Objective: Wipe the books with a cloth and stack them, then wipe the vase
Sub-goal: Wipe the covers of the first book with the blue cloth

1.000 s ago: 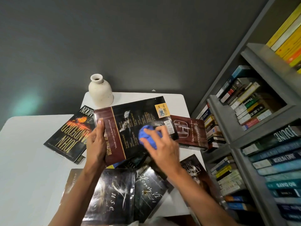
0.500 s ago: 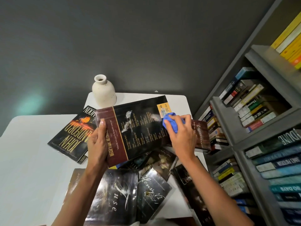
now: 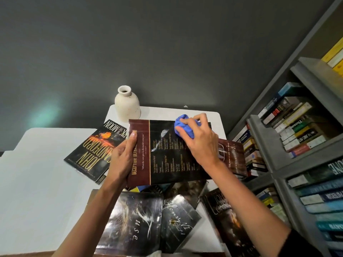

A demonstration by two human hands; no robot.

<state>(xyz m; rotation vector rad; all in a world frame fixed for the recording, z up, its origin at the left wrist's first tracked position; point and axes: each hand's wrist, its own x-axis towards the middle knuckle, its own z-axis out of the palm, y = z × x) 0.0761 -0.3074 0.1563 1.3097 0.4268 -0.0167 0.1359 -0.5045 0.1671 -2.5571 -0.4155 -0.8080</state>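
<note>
Dark glossy-jacketed hardback (image 3: 167, 151), raised over the white table (image 3: 46, 173); left hand (image 3: 121, 160) grips its spine edge; right hand (image 3: 201, 140) clenches a bunched blue cloth (image 3: 183, 125) against the cover's far corner; judged stiff, fairly heavy, jacket slippery, best held at the spine; ceramic vase (image 3: 127, 105) beyond the left fingertips, mouth open, contents unseen; grey bookshelf (image 3: 269, 145) right of the cloth-holding fingers, packed with books.
</note>
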